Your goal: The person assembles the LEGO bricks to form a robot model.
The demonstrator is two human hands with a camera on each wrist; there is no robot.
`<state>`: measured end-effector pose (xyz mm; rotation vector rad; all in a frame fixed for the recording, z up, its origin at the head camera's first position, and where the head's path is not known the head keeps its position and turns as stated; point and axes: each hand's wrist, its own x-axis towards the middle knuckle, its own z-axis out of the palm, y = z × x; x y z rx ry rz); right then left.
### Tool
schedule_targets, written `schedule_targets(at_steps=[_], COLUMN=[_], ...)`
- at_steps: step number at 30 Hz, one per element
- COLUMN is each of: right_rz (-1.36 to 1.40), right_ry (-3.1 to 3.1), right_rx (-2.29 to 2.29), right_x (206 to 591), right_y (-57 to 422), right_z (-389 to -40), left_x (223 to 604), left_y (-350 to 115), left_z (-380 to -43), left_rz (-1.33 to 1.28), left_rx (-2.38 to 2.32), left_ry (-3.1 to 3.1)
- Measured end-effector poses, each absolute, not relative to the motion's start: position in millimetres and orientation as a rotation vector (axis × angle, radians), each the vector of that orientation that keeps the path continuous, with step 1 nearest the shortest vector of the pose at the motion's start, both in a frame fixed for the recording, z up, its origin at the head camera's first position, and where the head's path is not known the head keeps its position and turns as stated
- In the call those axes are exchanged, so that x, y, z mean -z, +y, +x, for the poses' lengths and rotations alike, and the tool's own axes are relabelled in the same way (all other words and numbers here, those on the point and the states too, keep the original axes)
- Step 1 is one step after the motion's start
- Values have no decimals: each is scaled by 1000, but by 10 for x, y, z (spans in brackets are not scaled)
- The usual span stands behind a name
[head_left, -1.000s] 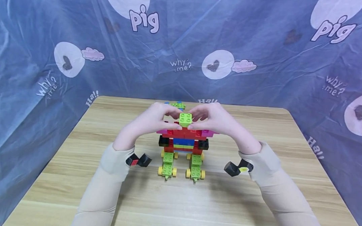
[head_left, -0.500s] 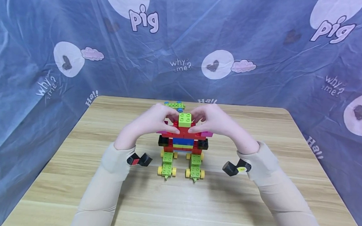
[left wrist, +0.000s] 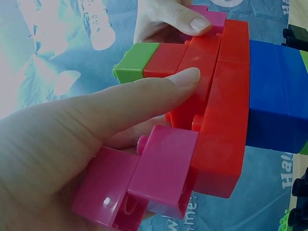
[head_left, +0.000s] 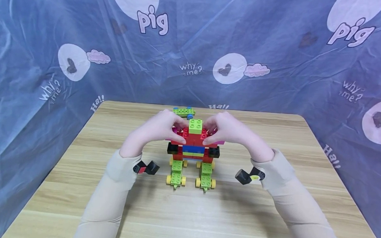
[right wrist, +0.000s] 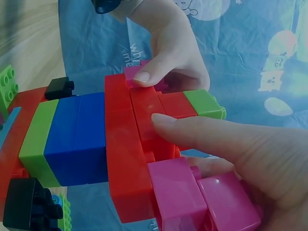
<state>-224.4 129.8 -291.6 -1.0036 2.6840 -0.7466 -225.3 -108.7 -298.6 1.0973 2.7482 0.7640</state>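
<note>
A figure of toy building bricks (head_left: 194,139) stands upright on two lime wheeled bases (head_left: 176,177). My left hand (head_left: 156,127) grips its upper red section from the left, thumb across a red brick (left wrist: 207,62) and other fingers behind. From the right side, my right hand (head_left: 229,130) holds the same section, its thumb pressed on the front. A lime block (head_left: 195,126) tops the figure between the hands. Pink bricks (left wrist: 166,163) jut out at both shoulders, partly covered by the hands. Blue bricks (right wrist: 79,139) form the middle, with black bricks (head_left: 172,148) at the sides.
Behind the figure, a lime wheeled plate with blue wheels (head_left: 184,112) lies near the back of the wooden table (head_left: 253,214). A printed blue cloth (head_left: 194,41) hangs beyond the table's far edge. Small black cameras (head_left: 147,168) sit at the wrists.
Both thumbs have slid from beside the lime top block down and outward onto the red bricks. The hands stand slightly farther apart; the figure stays in place.
</note>
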Motion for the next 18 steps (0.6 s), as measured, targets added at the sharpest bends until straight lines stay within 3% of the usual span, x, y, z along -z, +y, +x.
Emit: schedule_targets(at_steps=[18], right_rz=[-1012], right_ry=[2764], right_rx=[729], right_x=[2948], right_y=[1300], right_z=[-2245], left_x=[3008], left_y=[-1087], left_z=[-2254], left_rz=[1089], left_rx=[-779], left_ry=[2750])
